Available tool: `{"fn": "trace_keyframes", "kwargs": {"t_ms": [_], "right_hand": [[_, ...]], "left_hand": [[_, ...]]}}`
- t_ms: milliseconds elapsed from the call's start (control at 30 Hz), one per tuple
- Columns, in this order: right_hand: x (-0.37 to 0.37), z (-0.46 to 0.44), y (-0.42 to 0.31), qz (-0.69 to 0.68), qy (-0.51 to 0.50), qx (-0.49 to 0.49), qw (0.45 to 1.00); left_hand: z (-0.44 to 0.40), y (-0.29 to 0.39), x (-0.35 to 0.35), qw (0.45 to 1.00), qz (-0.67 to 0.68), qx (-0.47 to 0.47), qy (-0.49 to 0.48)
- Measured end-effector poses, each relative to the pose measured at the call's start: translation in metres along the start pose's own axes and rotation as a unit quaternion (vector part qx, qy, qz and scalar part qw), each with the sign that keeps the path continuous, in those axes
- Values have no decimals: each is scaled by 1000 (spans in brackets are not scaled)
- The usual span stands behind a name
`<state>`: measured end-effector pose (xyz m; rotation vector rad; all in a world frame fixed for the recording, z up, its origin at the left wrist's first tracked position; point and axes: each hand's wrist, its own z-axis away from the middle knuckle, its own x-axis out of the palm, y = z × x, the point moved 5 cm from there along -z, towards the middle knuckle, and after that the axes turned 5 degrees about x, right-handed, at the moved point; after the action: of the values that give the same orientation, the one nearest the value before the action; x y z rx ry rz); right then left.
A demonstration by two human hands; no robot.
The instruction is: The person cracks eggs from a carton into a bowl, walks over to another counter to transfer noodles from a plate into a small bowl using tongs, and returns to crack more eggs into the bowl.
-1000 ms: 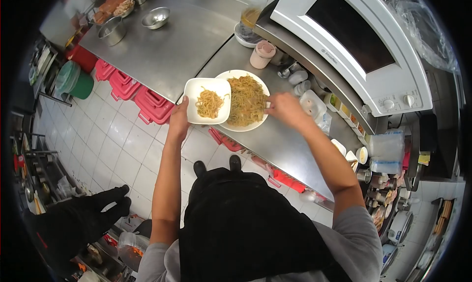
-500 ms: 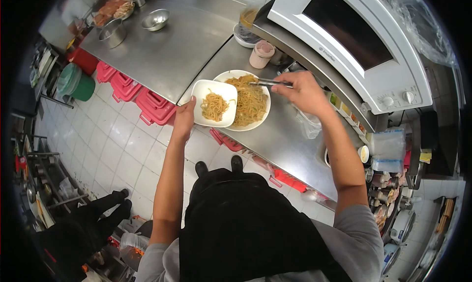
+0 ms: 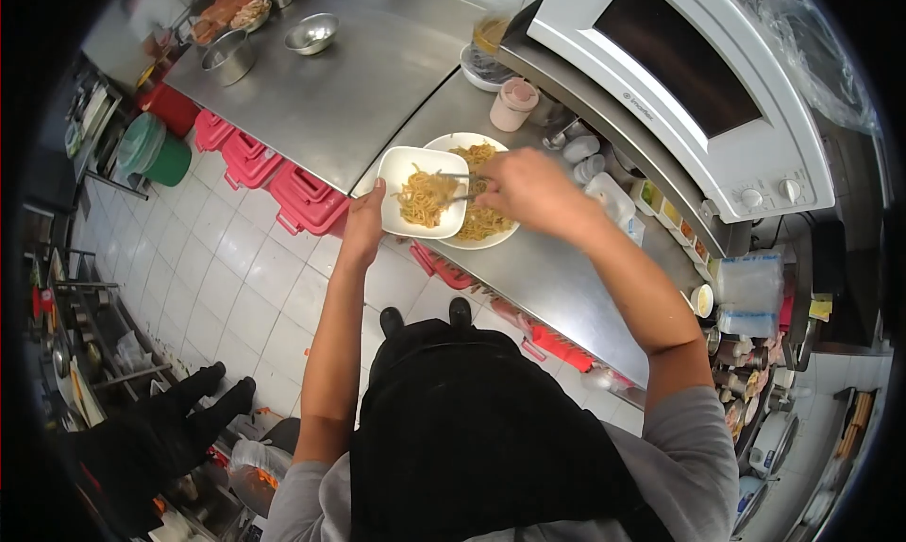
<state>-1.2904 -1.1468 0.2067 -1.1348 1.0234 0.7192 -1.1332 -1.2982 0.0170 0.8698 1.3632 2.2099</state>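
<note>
My left hand grips the left edge of a white square bowl, its fingers partly hidden beneath. Noodles lie in that bowl. Metal tongs are held in my right hand, their tips over the noodles in the bowl. Behind and to the right of the bowl, a large white round plate on the steel counter carries more noodles. The bowl overlaps the plate's left side in view, and my right hand covers part of its right side.
A pink lidded jar stands behind the plate. To the right, a white microwave sits on a raised shelf. Steel bowls rest on the far counter. Pink bins are under the counter edge. Another person's legs show at lower left.
My right hand has brought the tongs leftward from the round plate to the square bowl. The bowl holds somewhat more noodles. The whole view has shifted slightly.
</note>
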Motion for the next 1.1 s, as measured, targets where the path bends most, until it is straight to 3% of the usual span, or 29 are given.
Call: {"fn": "trace_keyframes", "kwargs": {"t_ms": [67, 133, 200, 300, 367, 533, 700, 900, 1100], "right_hand": [[19, -2, 0, 106, -10, 5, 994], [10, 0, -3, 84, 9, 6, 996], [2, 2, 3, 62, 31, 14, 997], [-4, -9, 44, 29, 21, 63, 997], [18, -24, 93, 106, -41, 116, 987], [76, -60, 149, 124, -53, 82, 987], [63, -53, 137, 117, -40, 40, 992], [-23, -11, 91, -66, 28, 128, 989], [-79, 8, 33, -122, 71, 96, 985]], "left_hand": [[8, 9, 3, 999, -42, 3, 20], [11, 5, -4, 996, -82, 2, 45], [7, -6, -7, 999, -32, 9, 34], [17, -6, -13, 997, -42, -26, 67], [19, -15, -27, 998, -32, -18, 58], [24, -22, -54, 999, -13, -21, 39], [29, -19, -57, 998, -17, -23, 48], [10, -18, -41, 997, -58, 13, 59], [1, -3, 1, 997, -61, -6, 40]]}}
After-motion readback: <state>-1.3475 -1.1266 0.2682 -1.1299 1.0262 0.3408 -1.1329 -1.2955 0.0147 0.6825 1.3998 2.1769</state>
